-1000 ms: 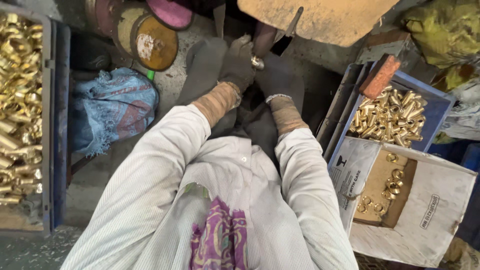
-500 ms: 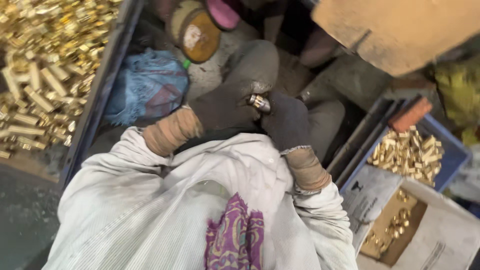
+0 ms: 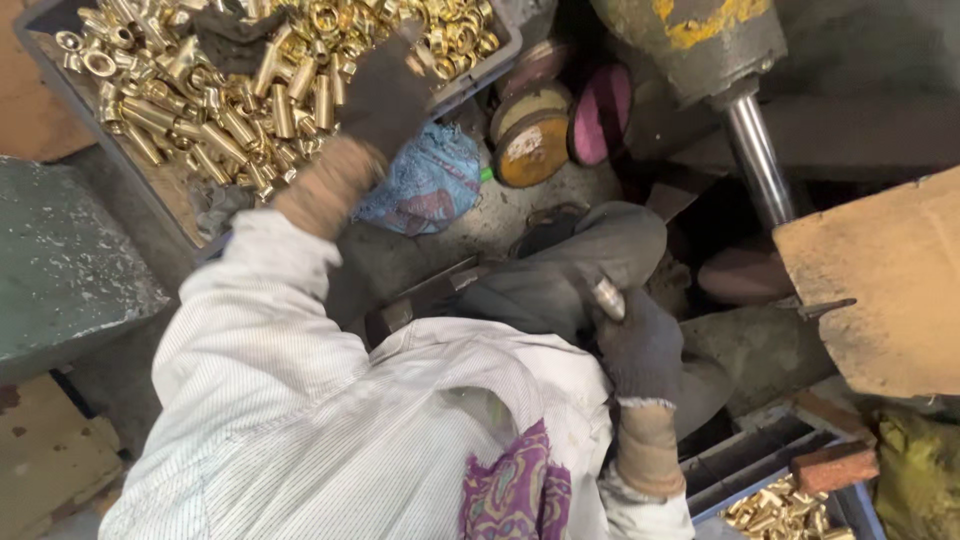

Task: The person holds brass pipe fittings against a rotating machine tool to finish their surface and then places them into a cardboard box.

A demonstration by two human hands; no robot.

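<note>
My left hand [image 3: 385, 92], in a dark glove with a tan cuff, reaches out over the right edge of a grey tray [image 3: 110, 125] heaped with brass pipe fittings [image 3: 230, 95]. The hand is blurred, so I cannot see whether it holds anything. My right hand [image 3: 640, 345], also in a dark glove, rests by my knee and is closed on a small shiny metal fitting [image 3: 608, 298] that sticks up from its fingers. My pale striped sleeves and a purple patterned cloth [image 3: 510, 490] fill the lower middle.
A blue cloth bundle [image 3: 430, 180] and round discs [image 3: 530, 140] lie on the floor beyond my knee. A yellow-stained machine body [image 3: 700, 40] with a steel shaft [image 3: 755, 160] stands at top right, beside an orange-brown block [image 3: 880, 280]. A blue crate [image 3: 720, 470] holding brass parts is at bottom right.
My left hand left my right hand at my lap and swung up-left to the tray of brass fittings. My right hand kept the small fitting and moved little. The view turned left.
</note>
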